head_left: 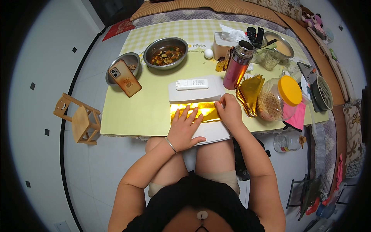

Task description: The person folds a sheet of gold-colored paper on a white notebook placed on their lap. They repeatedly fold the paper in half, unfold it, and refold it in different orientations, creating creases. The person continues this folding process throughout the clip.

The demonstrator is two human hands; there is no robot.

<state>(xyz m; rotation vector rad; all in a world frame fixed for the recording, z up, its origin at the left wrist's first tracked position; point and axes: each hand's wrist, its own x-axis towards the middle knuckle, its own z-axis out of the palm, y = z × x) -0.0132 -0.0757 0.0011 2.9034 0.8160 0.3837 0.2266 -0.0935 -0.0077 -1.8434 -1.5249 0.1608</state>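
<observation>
A strip of shiny gold foil paper (208, 110) lies across white paper (211, 132) at the near edge of the table. My left hand (183, 129) rests flat on the foil's left and middle part, fingers spread and thumb pointing right over the white paper. At the foil's right end my right hand (232, 113) is closed, its thumb and fingertips pinching the edge. Just beyond the foil, a white flat device (192, 84) sits on the far part of the white paper. More gold foil sheets (250, 93) lie in a loose stack to the right.
A red thermos (235, 67) stands beyond my right hand, beside a yellow-lidded jar (290, 91). At the far left are a steel bowl of food (165, 41) and a phone (125, 79) leaning on a smaller bowl (135, 58). A small wooden chair (82, 123) stands left of the table.
</observation>
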